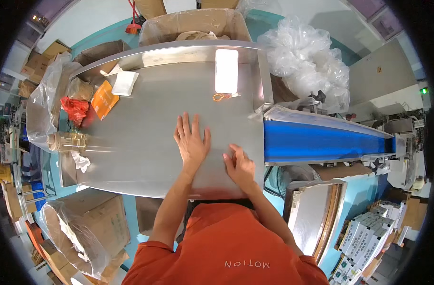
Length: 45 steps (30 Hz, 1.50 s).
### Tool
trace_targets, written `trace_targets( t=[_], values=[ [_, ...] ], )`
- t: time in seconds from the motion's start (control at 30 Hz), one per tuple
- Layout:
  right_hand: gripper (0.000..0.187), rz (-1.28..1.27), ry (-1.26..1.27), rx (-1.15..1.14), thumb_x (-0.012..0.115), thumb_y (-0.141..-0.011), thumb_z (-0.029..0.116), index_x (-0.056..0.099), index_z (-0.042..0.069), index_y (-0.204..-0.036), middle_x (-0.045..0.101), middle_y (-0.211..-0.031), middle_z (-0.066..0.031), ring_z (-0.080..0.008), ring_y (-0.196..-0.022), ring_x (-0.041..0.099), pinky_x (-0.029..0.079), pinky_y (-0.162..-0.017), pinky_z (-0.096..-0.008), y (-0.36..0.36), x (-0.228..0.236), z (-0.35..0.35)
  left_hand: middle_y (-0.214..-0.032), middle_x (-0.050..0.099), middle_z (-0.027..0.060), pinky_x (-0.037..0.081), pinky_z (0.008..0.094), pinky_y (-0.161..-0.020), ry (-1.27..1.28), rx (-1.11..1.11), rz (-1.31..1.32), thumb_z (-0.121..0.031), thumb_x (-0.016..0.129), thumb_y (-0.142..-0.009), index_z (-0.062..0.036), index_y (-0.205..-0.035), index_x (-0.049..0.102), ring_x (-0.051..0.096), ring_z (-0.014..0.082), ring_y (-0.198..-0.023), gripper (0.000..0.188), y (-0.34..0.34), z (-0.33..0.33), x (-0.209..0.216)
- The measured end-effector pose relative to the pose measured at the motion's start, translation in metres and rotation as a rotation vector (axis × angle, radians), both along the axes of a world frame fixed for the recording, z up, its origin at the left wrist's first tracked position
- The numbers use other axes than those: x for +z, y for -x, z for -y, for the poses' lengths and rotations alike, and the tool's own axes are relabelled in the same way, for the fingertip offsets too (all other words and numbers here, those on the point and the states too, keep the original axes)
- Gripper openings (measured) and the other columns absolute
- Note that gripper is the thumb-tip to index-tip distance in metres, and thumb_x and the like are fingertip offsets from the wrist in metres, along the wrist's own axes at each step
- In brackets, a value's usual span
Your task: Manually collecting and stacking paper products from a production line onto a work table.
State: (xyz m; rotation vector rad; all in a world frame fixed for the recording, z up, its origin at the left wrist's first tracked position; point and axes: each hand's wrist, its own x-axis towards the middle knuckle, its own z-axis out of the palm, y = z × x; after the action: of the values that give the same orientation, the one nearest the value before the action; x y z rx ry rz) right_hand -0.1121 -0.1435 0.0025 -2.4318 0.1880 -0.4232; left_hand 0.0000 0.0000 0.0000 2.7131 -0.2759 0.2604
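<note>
My left hand (192, 144) lies palm down on the bare metal table (141, 142), its fingers stretched out and spread. To its right, near the blue belt, my right hand (240, 167) rests with fingers loosely bent and apart, holding nothing. Beyond both hands a white phone-shaped slab (226, 71) lies by the table's back right corner. An orange beaded strap (221, 97) sits at its near end. At the table's left are an orange packet (104, 99), a white square packet (125, 83) and a crumpled red plastic bag (75, 109).
A blue conveyor belt (321, 141) runs off to the right. Raised metal rims (179, 46) edge the table's back. A lidded jar of yellowish liquid (67, 141) and crumpled tissue (81, 162) are at left. Clear plastic bags (304, 59) pile up behind the belt; a lined carton (91, 223) stands front left.
</note>
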Motion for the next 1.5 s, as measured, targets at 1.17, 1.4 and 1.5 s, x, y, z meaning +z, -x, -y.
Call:
trace_targets(
  t=[1.17,1.4,1.5],
  values=[
    [0.030,0.031,-0.606,-1.341,0.065,-0.094,0.019,0.059,0.003,-0.119,0.066,-0.077,-0.0097,-0.0145,-0.067,0.062,0.051,-0.064,-0.0305,0.555,0.167,-0.044,-0.150,0.034,0.0203,0.038,0.0530,-0.103,0.135,-2.201,-0.309,-0.039,0.077,-0.079,-0.0127,-0.149,0.035,0.043,0.0407,-0.130,0.086,0.486,0.245,0.110],
    [0.014,-0.037,-0.042,-2.118,0.068,-0.088,0.010,0.066,0.002,-0.098,0.067,-0.086,-0.0146,-0.0250,-0.076,0.065,0.051,-0.069,-0.0346,0.704,0.176,-0.089,-0.138,0.048,0.0232,0.041,0.0501,-0.103,-0.487,-2.432,-0.624,-0.053,0.084,-0.065,-0.0031,-0.151,0.022,0.047,0.0418,-0.128,0.118,0.555,0.219,0.130],
    [0.015,-0.146,0.127,-1.645,0.074,-0.080,0.014,0.069,0.010,-0.094,0.050,-0.137,-0.0147,-0.0359,-0.124,0.048,0.044,-0.092,-0.0464,0.687,0.164,-0.079,-0.130,0.053,0.0206,0.045,0.0513,-0.098,-0.411,-2.403,-0.544,-0.041,0.090,-0.059,-0.0074,-0.146,0.028,0.052,0.0418,-0.122,0.111,0.541,0.212,0.121]
  ],
)
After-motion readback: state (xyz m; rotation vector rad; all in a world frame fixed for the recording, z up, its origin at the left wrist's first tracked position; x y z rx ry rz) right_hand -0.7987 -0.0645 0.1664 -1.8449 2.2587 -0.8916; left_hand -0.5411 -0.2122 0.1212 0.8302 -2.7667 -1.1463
